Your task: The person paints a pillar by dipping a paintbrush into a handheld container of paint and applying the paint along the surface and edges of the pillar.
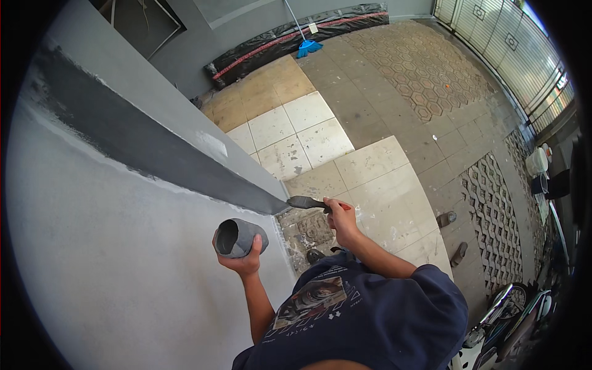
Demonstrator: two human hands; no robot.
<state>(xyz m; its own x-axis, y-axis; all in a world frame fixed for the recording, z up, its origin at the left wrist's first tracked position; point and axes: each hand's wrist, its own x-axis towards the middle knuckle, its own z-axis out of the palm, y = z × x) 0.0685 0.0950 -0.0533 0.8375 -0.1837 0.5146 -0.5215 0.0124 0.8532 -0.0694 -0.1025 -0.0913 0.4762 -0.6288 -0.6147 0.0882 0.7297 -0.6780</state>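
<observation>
My left hand (247,259) is wrapped around a grey paint-coated container (252,236), whose open mouth shows dark grey paint inside. In my right hand (341,217) is a paintbrush (314,203) with a red handle end and bristles loaded with dark grey. Its bristle tip is close to the lower end of a dark grey painted band (185,157) on a wall column; whether they touch I cannot tell. The band runs between a pale wall (138,240) on my left and the column's lighter grey face (162,97), with rough white marks along its edges.
Paint-spotted cream floor tiles (384,185) form a raised edge beside lower grey paving (370,97). A blue broom (307,47) leans by a long black-wrapped bundle (259,53). Sandals (459,254), a motorcycle (504,314) and buckets (536,162) are at the right, below a metal gate (508,51).
</observation>
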